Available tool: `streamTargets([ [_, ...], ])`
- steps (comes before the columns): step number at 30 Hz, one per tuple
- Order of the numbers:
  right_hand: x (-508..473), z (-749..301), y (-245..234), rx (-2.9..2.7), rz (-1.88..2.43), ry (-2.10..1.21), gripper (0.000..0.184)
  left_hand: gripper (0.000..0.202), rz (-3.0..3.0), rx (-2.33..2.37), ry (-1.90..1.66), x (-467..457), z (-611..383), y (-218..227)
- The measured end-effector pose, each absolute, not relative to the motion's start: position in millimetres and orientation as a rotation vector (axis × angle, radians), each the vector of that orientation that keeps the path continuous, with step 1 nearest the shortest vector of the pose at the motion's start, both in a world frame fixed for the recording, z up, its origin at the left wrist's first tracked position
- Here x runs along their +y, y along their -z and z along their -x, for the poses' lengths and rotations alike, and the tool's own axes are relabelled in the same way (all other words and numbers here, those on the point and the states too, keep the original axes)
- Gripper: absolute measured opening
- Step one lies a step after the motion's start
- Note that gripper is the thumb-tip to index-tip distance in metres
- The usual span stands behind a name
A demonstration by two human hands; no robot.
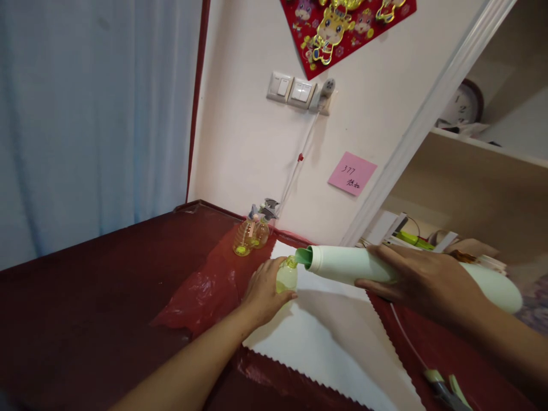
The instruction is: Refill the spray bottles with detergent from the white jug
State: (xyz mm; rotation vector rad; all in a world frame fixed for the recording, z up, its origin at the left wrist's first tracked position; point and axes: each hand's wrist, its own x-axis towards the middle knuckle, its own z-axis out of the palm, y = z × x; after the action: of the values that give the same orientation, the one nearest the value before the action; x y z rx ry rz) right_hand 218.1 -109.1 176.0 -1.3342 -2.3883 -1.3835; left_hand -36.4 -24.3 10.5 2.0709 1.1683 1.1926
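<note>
My left hand [265, 288] is closed around a small see-through yellow-green bottle [286, 277], its open neck facing up. In my right hand [422, 279] is a large pale green bottle [342, 262], held almost level with its mouth to the left. A green spout or stream [303, 257] reaches from that mouth to the small bottle's neck; I cannot tell which it is. Some light-coloured liquid seems to be inside the small bottle. Beneath both hands lies a white cloth [325, 342] with zigzag edges. A trigger spray head [445, 385] with a thin tube rests at the lower right.
Two yellowish spray bottles [248, 234] stand near the wall on a red plastic sheet [209, 294]. The dark red table [98, 297] meets a blue curtain [98, 114] on the left. Shelves [488, 145] rise at the right, and a white cable [295, 171] hangs from the wall socket.
</note>
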Motion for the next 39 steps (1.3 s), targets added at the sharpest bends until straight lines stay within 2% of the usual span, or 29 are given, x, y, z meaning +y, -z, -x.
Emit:
streamTargets([
  [14,-110.2,-217.2,-177.0,-2.410,1.332,1.374,0.046,0.075,-2.066,1.174,-1.196,-23.6,36.5,-8.0],
  [39,-109.6,-216.2,-178.4,-2.399,1.262,1.382,0.050,0.072,-2.062,1.165,-1.202,-22.8,35.8,-7.1],
])
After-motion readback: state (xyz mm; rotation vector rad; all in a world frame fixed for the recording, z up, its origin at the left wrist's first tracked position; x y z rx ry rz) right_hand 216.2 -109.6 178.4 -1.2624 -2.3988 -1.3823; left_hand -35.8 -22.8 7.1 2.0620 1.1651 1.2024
